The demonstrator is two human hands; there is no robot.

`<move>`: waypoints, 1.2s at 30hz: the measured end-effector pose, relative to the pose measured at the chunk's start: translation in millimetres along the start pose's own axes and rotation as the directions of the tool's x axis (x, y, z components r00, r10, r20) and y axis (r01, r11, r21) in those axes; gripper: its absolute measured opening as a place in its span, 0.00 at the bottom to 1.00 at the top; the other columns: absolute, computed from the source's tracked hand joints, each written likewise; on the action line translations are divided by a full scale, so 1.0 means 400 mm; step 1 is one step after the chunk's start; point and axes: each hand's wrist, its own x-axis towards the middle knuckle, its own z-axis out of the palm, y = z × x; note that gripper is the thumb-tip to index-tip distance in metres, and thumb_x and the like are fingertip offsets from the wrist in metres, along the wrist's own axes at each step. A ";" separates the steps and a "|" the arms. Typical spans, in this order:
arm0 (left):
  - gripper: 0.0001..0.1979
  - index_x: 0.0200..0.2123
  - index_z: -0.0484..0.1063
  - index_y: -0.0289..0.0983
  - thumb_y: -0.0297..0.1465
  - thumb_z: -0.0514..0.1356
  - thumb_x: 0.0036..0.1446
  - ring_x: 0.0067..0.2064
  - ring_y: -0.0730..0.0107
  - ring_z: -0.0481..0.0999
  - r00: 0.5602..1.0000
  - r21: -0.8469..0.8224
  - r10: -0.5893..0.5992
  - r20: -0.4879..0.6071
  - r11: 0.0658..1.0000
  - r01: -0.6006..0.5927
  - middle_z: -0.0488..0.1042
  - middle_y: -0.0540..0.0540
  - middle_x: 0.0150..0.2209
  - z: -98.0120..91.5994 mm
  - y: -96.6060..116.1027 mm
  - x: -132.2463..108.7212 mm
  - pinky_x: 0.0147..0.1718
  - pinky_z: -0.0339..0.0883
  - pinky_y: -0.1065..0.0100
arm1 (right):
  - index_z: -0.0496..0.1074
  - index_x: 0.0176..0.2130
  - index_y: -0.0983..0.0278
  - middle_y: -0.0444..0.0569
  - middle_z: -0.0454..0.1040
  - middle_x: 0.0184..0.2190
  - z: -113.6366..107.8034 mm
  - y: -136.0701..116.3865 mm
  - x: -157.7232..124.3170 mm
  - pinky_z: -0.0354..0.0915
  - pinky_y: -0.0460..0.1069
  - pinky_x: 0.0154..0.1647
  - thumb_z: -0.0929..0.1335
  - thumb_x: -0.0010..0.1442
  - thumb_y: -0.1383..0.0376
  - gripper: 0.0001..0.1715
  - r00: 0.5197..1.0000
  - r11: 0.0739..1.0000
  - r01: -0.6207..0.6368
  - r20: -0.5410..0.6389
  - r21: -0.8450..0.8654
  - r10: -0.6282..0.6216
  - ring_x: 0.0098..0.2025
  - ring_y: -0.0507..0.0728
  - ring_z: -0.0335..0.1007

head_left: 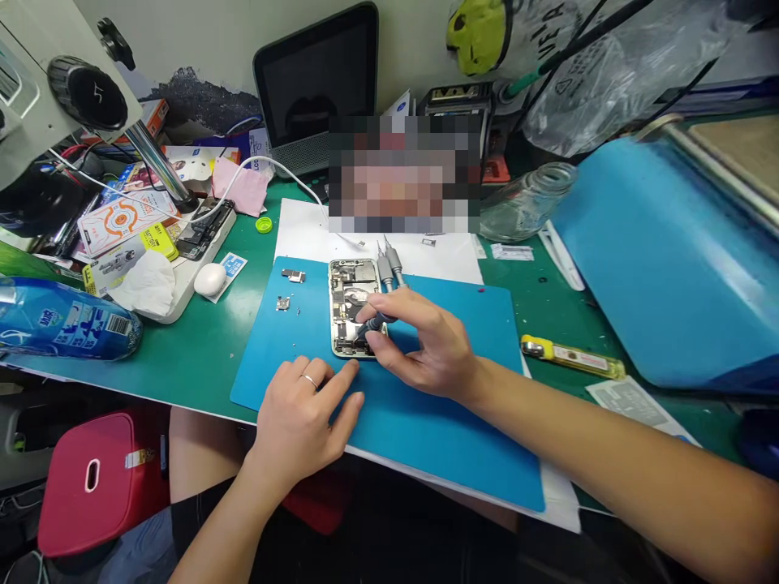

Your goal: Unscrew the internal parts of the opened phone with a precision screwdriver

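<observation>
Pinched between the thumb and fingers of the right hand (435,341), a slim dark grey tool (372,326) is held over the near half of an opened phone (341,307). The phone is set on a blue mat (438,454), mid-scene. The left hand (304,418) is rested near its near edge, fingers loosely bent and parted; whether the phone is touched cannot be told. Two grey screwdrivers (395,261) are seen at its far right; small parts (294,276) are scattered left.
</observation>
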 end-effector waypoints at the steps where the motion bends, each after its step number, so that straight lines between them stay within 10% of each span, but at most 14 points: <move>1: 0.16 0.55 0.75 0.35 0.35 0.56 0.71 0.35 0.63 0.68 1.000 0.006 0.001 -0.004 1.000 -0.001 0.72 0.45 0.34 0.001 0.000 -0.001 0.33 0.57 0.60 | 0.60 0.64 0.58 0.48 0.78 0.38 0.000 0.000 0.000 0.75 0.52 0.35 0.68 0.62 0.74 0.34 1.000 1.000 -0.003 0.005 -0.003 0.003 0.34 0.55 0.75; 19: 0.12 0.46 0.78 0.36 0.34 0.56 0.71 0.26 0.70 0.69 0.994 -0.015 0.033 -0.105 0.999 -0.034 0.72 0.50 0.26 0.009 0.004 -0.009 0.26 0.56 0.62 | 0.65 0.56 0.58 0.47 0.80 0.38 0.007 -0.003 -0.016 0.77 0.49 0.34 0.72 0.60 0.74 0.28 0.994 0.990 -0.039 -0.095 0.138 0.052 0.35 0.55 0.79; 36: 0.12 0.42 0.79 0.35 0.34 0.57 0.70 0.26 0.69 0.70 0.995 0.000 0.004 -0.098 1.000 -0.004 0.72 0.50 0.24 0.016 0.004 -0.010 0.25 0.56 0.62 | 0.63 0.41 0.61 0.53 0.82 0.42 0.023 -0.011 -0.018 0.81 0.48 0.41 0.70 0.66 0.71 0.11 0.979 0.992 0.000 0.202 0.128 -0.026 0.45 0.55 0.83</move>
